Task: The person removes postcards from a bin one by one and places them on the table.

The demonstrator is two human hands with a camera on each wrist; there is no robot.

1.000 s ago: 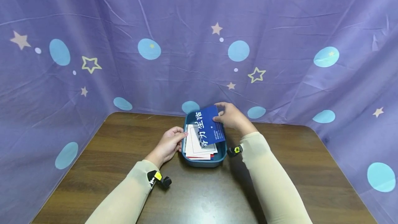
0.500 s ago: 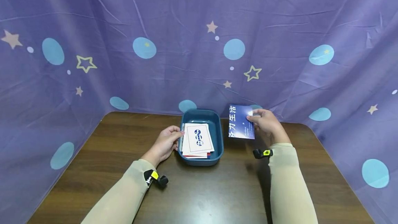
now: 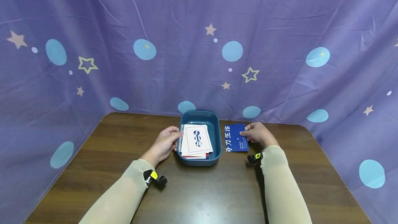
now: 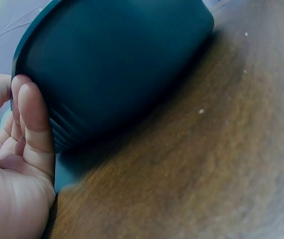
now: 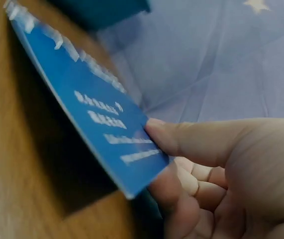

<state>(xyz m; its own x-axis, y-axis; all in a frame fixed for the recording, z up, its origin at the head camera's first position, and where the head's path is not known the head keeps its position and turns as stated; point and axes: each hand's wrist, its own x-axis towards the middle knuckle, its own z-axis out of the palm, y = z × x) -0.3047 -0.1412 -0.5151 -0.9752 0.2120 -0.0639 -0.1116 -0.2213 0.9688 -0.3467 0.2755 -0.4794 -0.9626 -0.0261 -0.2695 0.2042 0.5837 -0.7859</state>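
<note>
Pinched by its right edge, a blue card (image 3: 237, 139) with white characters is in my right hand (image 3: 258, 134), thumb on top and fingers beneath. In the right wrist view the card (image 5: 97, 114) is tilted, with a dark shadow on the wood under it. My left hand (image 3: 163, 143) grips the left wall of a dark teal plastic bin (image 3: 216, 141), thumb over the rim. From the left wrist, its fingers lie along the bin's outer wall (image 4: 117, 59). Inside the bin rests a stack of cards (image 3: 199, 141), the top one white with a thin frame and a blue print.
Everything is on a brown wooden table (image 3: 192, 189). A purple curtain (image 3: 192, 85) with stars and blue ovals hangs along its back and sides. The bin stands near the table's far edge, just left of the blue card.
My right hand has lifted the blue card out over the bin's right side, then lowered it close over the table. The left hand keeps its grip on the bin.
</note>
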